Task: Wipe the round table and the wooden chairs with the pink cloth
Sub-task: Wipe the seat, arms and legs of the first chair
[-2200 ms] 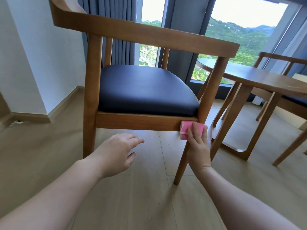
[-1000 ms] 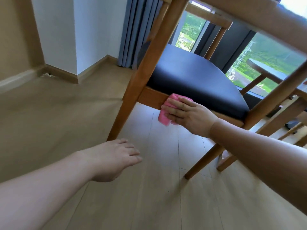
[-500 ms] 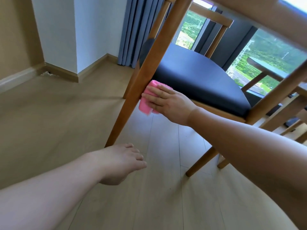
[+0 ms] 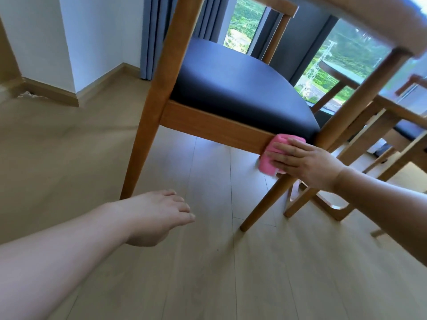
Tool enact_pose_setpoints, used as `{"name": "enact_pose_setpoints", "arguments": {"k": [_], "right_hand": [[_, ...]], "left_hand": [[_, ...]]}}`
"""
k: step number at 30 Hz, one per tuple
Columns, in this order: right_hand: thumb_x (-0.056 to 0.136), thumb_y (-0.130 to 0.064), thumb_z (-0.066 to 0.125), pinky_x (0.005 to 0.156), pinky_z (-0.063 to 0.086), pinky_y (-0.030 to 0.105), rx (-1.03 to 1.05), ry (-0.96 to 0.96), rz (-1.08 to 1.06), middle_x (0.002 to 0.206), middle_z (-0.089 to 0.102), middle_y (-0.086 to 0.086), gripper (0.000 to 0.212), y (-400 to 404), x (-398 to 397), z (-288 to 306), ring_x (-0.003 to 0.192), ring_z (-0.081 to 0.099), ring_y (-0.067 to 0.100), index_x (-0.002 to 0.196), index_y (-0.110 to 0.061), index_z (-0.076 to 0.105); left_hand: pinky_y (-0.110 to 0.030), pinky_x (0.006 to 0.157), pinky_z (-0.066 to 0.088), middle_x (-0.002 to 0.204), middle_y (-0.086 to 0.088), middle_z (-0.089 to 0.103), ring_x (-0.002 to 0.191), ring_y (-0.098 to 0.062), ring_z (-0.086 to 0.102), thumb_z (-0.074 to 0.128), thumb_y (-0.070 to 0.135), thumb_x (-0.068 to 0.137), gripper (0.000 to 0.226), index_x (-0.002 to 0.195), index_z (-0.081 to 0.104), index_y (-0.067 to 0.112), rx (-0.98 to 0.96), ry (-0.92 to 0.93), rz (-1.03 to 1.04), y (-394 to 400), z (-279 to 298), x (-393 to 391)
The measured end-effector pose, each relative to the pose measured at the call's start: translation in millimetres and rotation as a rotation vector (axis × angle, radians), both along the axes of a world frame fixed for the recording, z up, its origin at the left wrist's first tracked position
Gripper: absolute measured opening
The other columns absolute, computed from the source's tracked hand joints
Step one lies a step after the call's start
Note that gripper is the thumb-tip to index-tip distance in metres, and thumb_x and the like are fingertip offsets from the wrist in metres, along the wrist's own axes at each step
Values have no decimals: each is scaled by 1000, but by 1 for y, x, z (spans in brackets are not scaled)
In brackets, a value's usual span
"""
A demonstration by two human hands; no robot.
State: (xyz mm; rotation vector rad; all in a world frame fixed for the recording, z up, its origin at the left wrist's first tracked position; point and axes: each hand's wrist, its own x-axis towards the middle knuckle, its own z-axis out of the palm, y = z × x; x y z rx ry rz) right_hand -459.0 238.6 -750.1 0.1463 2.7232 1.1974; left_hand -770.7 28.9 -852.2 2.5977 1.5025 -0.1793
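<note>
1. The folded pink cloth lies against the right end of the wooden seat rail of the wooden chair with the dark padded seat, just beside the chair's right leg.
2. The right hand presses the cloth onto the rail with nearly straight fingers laid flat across it; whether the thumb hooks behind the cloth is hidden, so this reads as a flat press, not a closed hold.
3. To do this stroke well, I judge the palm should keep even pressure and the cloth should ride the full height of the rail, including its lower edge, where dust tends to sit.
4. The corner where rail meets leg is the likely missed spot; tucking a cloth edge into that joint would cover it.
5. The left hand hangs above the pale wood-plank floor, fingers relaxed and holding nothing. Resting it on the chair frame could steady the chair against the push.
6. The chair's left leg and the curved backrest at the top of the view are within reach for following strokes.
7. The round wooden table and a second wooden chair stand beyond, by the window; whether they are wiped cannot be told.
</note>
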Motion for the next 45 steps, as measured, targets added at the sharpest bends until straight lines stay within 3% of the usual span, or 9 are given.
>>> {"name": "enact_pose_setpoints", "arguments": {"k": [6, 16, 21, 27, 33, 39, 45], "right_hand": [[47, 3, 87, 115, 9, 44, 5, -11, -119, 129, 60, 12, 71, 2, 62, 3, 130, 36, 34, 114, -8, 67], [58, -2, 84, 118, 13, 45, 16, 15, -145, 136, 54, 10, 69, -3, 56, -4, 134, 35, 33, 123, -11, 62], [54, 2, 82, 117, 9, 45, -7, 75, -43, 135, 55, 11, 73, -3, 7, -8, 133, 32, 32, 123, -11, 62], [76, -12, 75, 113, 22, 52, -2, 152, 88, 143, 47, 6, 59, -14, -102, -14, 139, 28, 30, 132, -16, 56], [82, -15, 62, 114, 16, 51, 8, 240, 184, 144, 46, 7, 52, -37, -199, -18, 139, 32, 32, 133, -15, 53], [87, -13, 62, 116, 5, 47, 1, 221, 153, 151, 36, 5, 54, -47, -225, -16, 144, 20, 32, 139, -18, 46], [86, -13, 55, 114, 22, 51, -16, 236, 307, 142, 49, 10, 47, -58, -233, 4, 136, 37, 36, 133, -14, 56]], "left_hand": [[-33, 120, 5, 154, 11, 27, 143, -9, 16, 36, 7, 93, 63, 147, 22, 36, 2, -6, 2, 7, -6, 9], [-31, 119, 6, 153, 14, 26, 142, -6, 16, 33, 15, 95, 58, 148, 20, 36, 20, 15, -26, 11, -8, 9], [-30, 119, 3, 154, 10, 26, 142, -9, 16, 33, 14, 96, 57, 149, 21, 32, 44, 7, -11, 3, -3, -1], [-31, 117, 3, 153, 6, 29, 142, -12, 20, 38, 11, 94, 59, 148, 24, 31, 68, -7, 39, -13, 2, -25], [-33, 118, 9, 150, 3, 35, 139, -15, 26, 40, 9, 92, 59, 147, 28, 27, 81, 6, 69, -27, 7, -50], [-33, 119, 7, 151, 3, 33, 140, -15, 24, 40, 9, 93, 59, 148, 26, 27, 79, 17, 90, -32, 9, -60], [-32, 118, 5, 151, 5, 32, 141, -13, 22, 42, 14, 94, 57, 148, 25, 28, 70, 22, 118, -29, 11, -67]]}}
